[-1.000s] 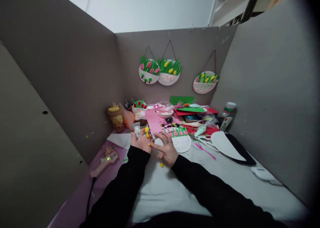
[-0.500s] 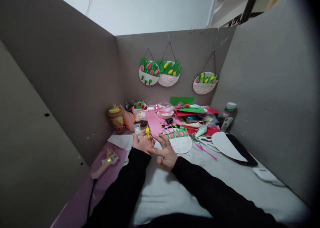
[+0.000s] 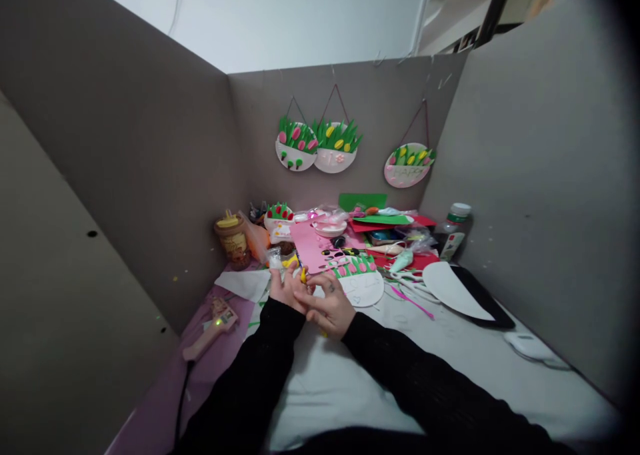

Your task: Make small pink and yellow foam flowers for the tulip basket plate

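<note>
My left hand (image 3: 287, 291) is palm up over the middle of the table, with its fingers bent upward. A small yellow piece (image 3: 303, 275) shows at its fingertips. My right hand (image 3: 331, 306) reaches across from the right, and its fingers touch the fingers of my left hand. Whether the right fingers pinch anything is hidden. Just beyond my right hand lies a white paper plate (image 3: 364, 290) with pink tulips and green leaves along its upper edge.
A pink glue gun (image 3: 213, 335) lies at left, below a brown cup (image 3: 233, 242). Scissors (image 3: 413, 278), a pink tool (image 3: 413, 302) and a white half plate (image 3: 453, 292) lie at right. Decorated plates (image 3: 336, 158) hang on the back panel.
My left hand has shifted slightly right and its fingers have drawn in. My right fingers have bent and come closer to it. The yellow piece now stands out more clearly.
</note>
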Motion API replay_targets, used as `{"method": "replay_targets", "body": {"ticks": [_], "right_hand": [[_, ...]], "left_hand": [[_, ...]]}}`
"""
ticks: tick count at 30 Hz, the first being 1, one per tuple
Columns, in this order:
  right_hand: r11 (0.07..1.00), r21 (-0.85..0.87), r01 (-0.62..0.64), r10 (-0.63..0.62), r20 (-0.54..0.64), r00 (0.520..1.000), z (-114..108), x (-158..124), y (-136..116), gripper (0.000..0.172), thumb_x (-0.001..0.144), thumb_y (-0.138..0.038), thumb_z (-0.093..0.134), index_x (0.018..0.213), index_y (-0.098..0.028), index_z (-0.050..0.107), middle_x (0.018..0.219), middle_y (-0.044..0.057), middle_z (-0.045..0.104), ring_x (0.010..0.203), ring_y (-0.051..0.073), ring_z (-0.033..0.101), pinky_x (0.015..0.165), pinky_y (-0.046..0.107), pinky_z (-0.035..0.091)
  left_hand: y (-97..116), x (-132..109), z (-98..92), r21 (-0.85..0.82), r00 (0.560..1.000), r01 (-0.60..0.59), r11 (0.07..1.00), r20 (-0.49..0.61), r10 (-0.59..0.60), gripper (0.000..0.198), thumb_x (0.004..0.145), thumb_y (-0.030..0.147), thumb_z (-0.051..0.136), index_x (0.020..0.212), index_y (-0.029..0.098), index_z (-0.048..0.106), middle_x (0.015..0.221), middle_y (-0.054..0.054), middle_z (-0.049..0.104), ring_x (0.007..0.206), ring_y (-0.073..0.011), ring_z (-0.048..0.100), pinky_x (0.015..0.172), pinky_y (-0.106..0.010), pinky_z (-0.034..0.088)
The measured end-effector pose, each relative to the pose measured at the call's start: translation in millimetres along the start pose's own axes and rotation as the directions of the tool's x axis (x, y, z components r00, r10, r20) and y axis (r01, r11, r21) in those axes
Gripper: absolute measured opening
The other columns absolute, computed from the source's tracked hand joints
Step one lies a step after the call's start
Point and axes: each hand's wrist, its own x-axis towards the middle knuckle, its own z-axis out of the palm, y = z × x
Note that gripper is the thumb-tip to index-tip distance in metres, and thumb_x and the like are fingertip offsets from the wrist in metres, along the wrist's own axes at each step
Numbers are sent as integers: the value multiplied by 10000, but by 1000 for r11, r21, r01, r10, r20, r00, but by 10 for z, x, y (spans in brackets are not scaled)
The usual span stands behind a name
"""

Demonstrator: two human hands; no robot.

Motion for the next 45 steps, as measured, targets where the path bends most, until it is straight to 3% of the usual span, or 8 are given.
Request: {"method": "replay_targets", "body": {"ticks": [6,12,18,22,26,31,41,45], "right_hand": [[999,34,25,-23,-72,997,-61,-18,-1,314,797,-307,531,1103,-310,602,1021,49,505,989,227,427,871,428,359],[999,19,36,-36,9,999,-53,-3,-76,356,767,-386,554,1106,-286,603,1063,63,496,1029,249,403,891,451,352],[997,44,61,-59,-41,997,-74,-2,-64,304,770,-353,549,1060,-293,620,1043,54,528,1022,242,420,879,445,365],[999,8,52,-52,22,998,-83,20,-89,359,767,-391,545,1101,-272,601,1104,68,520,1056,262,397,893,463,353],[996,33,77,-76,-32,997,-73,13,-88,291,774,-341,543,1042,-265,627,1100,62,528,1041,248,413,877,444,370],[997,16,81,-81,-5,997,-62,-7,-73,310,771,-340,552,1063,-262,618,1164,67,508,1067,258,404,879,460,369],[996,35,80,-79,-34,996,-53,-3,-65,244,771,-293,557,999,-242,628,1167,64,547,1084,254,422,885,450,385],[995,50,91,-92,7,996,-19,-14,-29,282,778,-219,554,1056,-246,587,1112,53,598,1070,239,451,875,441,395]], "left_hand": [[19,17,-15,-17,1000,-19,1000,-8,19,556,777,668,199,933,221,490,849,-67,522,636,-164,517,526,-298,448],[35,-7,-5,-14,1000,12,1000,11,-12,556,787,656,208,926,208,508,848,-70,526,653,-160,519,545,-293,445],[47,45,-30,-10,996,-64,998,-66,64,592,762,689,202,887,201,513,818,-67,523,622,-159,513,554,-325,456],[48,17,-22,5,1000,2,1000,-21,-2,551,788,656,213,925,208,505,849,-69,527,649,-160,525,518,-285,444],[61,-1,-26,-19,999,-34,999,-27,33,570,785,663,183,901,200,495,827,-63,521,642,-161,529,548,-307,457],[37,25,-50,-3,999,34,999,-4,-34,543,798,641,195,931,205,490,848,-73,527,648,-169,531,491,-273,428],[42,113,-168,-23,1000,-1,1000,-18,0,566,768,677,223,906,201,497,836,-76,543,634,-178,540,483,-299,446],[41,99,-152,-26,999,-24,999,-32,24,565,771,675,221,899,198,496,821,-73,540,621,-175,533,485,-295,435]]}}
